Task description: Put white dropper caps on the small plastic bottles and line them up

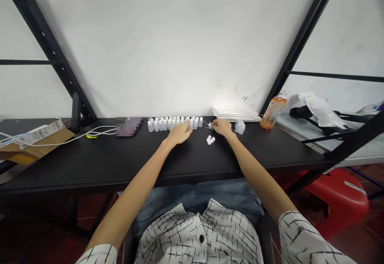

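Note:
Small white squeeze bottles [163, 125] with thin tips stand upright in a close row at the back of the black table. My left hand [179, 133] is at the right part of this row, its thumb and forefinger closed round one small bottle [188, 128]. Farther right, my right hand [222, 127] has its fingertips pinched together at a few small white nozzle pieces [209, 125]; whatever is between them is too small to make out. Just nearer to me lies a little cluster of white caps [210, 139]. Several clear bottles without tips [240, 127] sit right of my right hand.
A stack of white sheets or bags [235, 113] lies against the wall. An orange drink bottle [273, 111] stands at the right. Leftward are a blurred-out flat object [129, 127], a white cable [102, 130] and a cardboard box [39, 140]. Black shelf posts [60, 62] frame the table.

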`<state>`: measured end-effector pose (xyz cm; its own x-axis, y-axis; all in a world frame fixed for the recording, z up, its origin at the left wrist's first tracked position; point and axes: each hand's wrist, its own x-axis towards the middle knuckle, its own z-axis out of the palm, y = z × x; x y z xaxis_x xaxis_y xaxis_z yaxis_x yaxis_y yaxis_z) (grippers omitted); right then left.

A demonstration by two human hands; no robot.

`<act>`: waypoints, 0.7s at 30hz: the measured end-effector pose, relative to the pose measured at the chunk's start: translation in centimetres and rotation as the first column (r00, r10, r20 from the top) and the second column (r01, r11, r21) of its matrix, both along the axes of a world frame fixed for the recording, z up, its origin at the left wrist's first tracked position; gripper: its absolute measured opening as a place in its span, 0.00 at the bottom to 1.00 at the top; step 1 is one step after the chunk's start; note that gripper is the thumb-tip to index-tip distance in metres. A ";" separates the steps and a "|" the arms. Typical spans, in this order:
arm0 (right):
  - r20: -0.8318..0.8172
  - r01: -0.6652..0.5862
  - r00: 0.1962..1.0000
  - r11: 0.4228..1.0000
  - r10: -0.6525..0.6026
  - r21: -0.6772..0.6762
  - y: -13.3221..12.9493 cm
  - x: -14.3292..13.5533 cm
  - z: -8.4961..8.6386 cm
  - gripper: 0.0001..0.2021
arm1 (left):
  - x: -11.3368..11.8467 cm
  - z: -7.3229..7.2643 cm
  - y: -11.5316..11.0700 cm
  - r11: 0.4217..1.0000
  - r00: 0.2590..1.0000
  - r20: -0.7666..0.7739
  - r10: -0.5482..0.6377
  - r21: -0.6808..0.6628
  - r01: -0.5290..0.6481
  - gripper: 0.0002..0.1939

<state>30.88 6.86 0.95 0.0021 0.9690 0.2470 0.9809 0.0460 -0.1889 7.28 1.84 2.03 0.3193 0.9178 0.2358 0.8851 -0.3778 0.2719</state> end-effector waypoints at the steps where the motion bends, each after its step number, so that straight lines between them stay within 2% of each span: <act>1: 0.005 0.000 1.000 1.000 0.000 0.004 0.1 0.0 0.0 0.12 | 0.0 0.0 -0.1 1.000 1.000 -0.004 -0.006 0.000 0.006 0.17; 9: 0.103 -0.053 0.993 0.999 0.054 -0.004 0.3 0.5 -0.4 0.17 | 0.2 0.2 -0.2 0.999 0.999 -0.019 -0.042 0.004 0.042 0.16; 13: 0.141 -0.058 0.989 0.998 0.054 0.024 0.3 0.6 -0.3 0.14 | 0.2 0.2 -0.2 0.999 0.999 -0.015 -0.049 0.007 0.049 0.15; 21: 0.082 -0.035 0.996 0.999 0.033 0.017 0.1 0.8 0.0 0.14 | 0.2 0.3 -0.4 0.999 0.999 -0.011 -0.050 0.000 0.050 0.16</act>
<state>31.69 6.99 0.92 -0.0514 0.9634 0.2631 0.9909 0.0821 -0.1069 7.50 1.44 2.35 0.3673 0.9007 0.2318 0.8682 -0.4215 0.2620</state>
